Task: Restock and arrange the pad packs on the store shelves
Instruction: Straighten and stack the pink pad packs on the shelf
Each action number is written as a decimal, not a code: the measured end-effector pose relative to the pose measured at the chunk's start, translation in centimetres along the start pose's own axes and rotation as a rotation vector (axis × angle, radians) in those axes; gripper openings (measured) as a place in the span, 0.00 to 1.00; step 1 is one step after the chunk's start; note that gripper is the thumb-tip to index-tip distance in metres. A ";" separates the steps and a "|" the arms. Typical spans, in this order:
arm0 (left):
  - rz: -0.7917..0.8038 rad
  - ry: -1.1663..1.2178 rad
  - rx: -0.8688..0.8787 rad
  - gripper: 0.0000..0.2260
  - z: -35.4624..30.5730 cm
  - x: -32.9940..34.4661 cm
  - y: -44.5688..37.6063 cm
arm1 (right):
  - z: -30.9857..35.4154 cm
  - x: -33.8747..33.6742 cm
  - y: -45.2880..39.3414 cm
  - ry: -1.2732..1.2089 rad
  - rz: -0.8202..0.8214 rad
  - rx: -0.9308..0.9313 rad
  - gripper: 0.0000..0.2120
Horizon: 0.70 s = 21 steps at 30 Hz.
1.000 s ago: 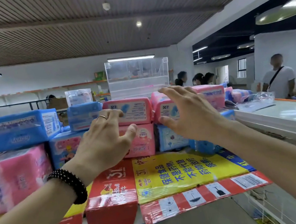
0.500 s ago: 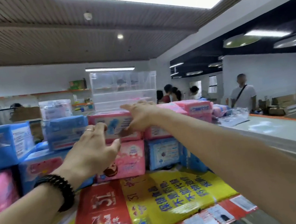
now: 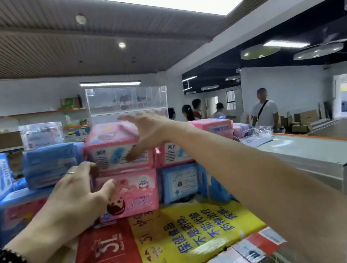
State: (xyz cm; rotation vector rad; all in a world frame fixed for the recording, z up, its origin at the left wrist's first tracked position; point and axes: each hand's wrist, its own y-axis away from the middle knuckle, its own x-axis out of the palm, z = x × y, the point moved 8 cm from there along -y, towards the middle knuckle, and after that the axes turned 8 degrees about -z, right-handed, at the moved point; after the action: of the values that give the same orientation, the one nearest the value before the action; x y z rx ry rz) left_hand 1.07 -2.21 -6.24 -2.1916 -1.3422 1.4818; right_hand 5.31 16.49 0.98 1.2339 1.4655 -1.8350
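Note:
Pink and blue pad packs are stacked on top of a shelf unit covered with red-and-yellow flattened cardboard [image 3: 184, 238]. My right hand [image 3: 145, 131] grips the top pink pad pack [image 3: 112, 149], fingers over its top and thumb on its front face. My left hand [image 3: 76, 197] rests with spread fingers against the left end of that pack and the lower pink pack [image 3: 136, 193] with a cartoon face. Another pink pack [image 3: 171, 156] sits to the right, above a blue pack [image 3: 180, 184]. Blue packs [image 3: 49, 165] fill the left side.
A clear acrylic box [image 3: 127, 102] stands behind the stack, a smaller clear box [image 3: 41, 135] to its left. A white counter with an orange edge [image 3: 319, 148] runs on the right. Several people [image 3: 264, 111] stand in the background near cardboard boxes [image 3: 301, 121].
My right hand has reached forward and closed on the top pink pack. My left hand has moved forward against the pink stack. The camera has tilted up and come closer.

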 end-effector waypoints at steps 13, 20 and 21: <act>0.112 0.682 -0.027 0.43 -4.5 -1.3 3.7 | 0.5 -8.4 17.1 0.132 -0.699 -0.178 0.53; 0.048 0.821 -0.114 0.35 -6.9 -0.8 6.7 | 1.3 -8.3 22.3 0.054 -0.765 -0.131 0.51; 0.031 0.859 -0.135 0.36 -6.9 -0.8 7.0 | 1.2 -7.9 22.5 0.033 -0.734 -0.115 0.53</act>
State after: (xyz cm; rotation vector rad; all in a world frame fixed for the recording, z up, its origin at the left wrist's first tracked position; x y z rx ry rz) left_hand 10.67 -4.66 -6.34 -2.4646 -1.0945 0.3241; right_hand 26.84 7.13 -3.44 0.7078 2.2052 -2.1179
